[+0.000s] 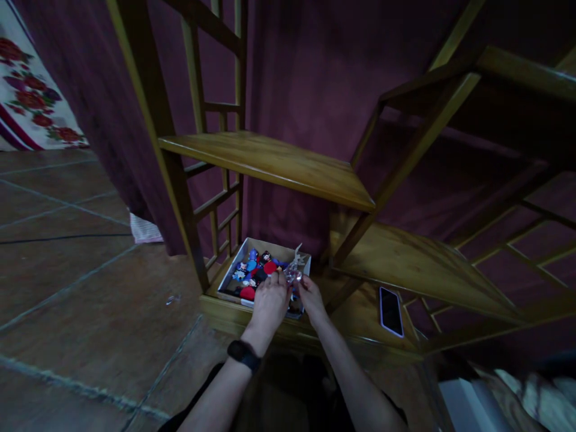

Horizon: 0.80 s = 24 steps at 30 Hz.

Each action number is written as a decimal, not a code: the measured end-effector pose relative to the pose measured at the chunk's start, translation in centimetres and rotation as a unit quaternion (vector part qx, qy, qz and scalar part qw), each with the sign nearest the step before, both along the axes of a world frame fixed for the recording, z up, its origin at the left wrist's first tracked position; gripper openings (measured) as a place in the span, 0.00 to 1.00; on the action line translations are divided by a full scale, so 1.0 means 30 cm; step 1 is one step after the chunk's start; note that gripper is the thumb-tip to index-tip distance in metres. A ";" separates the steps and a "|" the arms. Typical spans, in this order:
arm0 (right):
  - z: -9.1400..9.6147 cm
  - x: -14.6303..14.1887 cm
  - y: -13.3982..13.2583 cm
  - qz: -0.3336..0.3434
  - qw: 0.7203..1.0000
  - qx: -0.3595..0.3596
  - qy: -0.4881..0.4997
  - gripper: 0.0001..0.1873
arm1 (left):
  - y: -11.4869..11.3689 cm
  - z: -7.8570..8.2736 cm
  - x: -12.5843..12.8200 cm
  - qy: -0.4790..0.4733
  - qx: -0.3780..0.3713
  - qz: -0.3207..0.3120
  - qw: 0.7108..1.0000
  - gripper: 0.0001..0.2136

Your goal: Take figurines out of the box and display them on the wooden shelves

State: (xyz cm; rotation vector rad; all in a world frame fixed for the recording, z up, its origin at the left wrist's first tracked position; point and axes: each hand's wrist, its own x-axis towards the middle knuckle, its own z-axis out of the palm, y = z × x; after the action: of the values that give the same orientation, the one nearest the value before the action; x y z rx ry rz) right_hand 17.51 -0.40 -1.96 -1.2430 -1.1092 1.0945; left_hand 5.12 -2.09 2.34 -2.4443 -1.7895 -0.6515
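Note:
A shallow cardboard box (pixel 230 268) sits on the lowest shelf, filled with several small colourful figures (pixel 252 273) in blue, red and black. My left hand (pixel 271 297), with a dark watch (pixel 243 355) on its wrist, is over the box's front right part with its fingers curled. My right hand (pixel 310 295) is at the box's right side, thumb and fingers pinched together. Between both hands is a clear, shiny piece that looks like crumpled plastic (pixel 294 271), its tip sticking up above the box's rim. My fingers partly hide it.
The wooden shelf unit has a board (pixel 270 162) above the box and a slanting post to its right. A phone (pixel 390 311) with a purple edge lies on the lower shelf at right. A small clear scrap (pixel 172 299) lies on the tiled floor. Purple curtain hangs behind.

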 end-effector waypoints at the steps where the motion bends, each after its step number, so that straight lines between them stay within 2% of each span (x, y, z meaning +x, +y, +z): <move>1: -0.009 0.004 -0.007 -0.002 1.000 -0.006 -0.003 0.17 | -0.004 -0.002 0.004 0.008 -0.003 -0.001 1.000 0.17; 8: -0.051 0.015 -0.048 -0.027 0.997 -0.037 0.055 0.19 | -0.038 -0.033 0.044 0.034 0.005 -0.020 0.999 0.18; 14: -0.033 -0.001 -0.068 -0.071 0.988 -0.065 0.122 0.19 | -0.055 -0.064 0.067 0.034 0.028 -0.019 0.999 0.19; 18: -0.030 -0.001 -0.066 -0.088 0.986 -0.082 0.120 0.19 | -0.054 -0.070 0.073 0.028 0.026 -0.019 0.999 0.19; 24: -0.047 0.012 -0.057 -0.072 0.989 -0.069 0.110 0.17 | -0.049 -0.059 0.080 0.030 0.013 -0.005 0.999 0.20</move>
State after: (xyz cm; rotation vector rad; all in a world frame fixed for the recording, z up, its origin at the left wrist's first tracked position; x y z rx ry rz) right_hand 17.87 -2.13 -3.37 -1.2559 -0.7763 1.1806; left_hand 7.53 -3.56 0.56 -2.4305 -1.7369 -0.5910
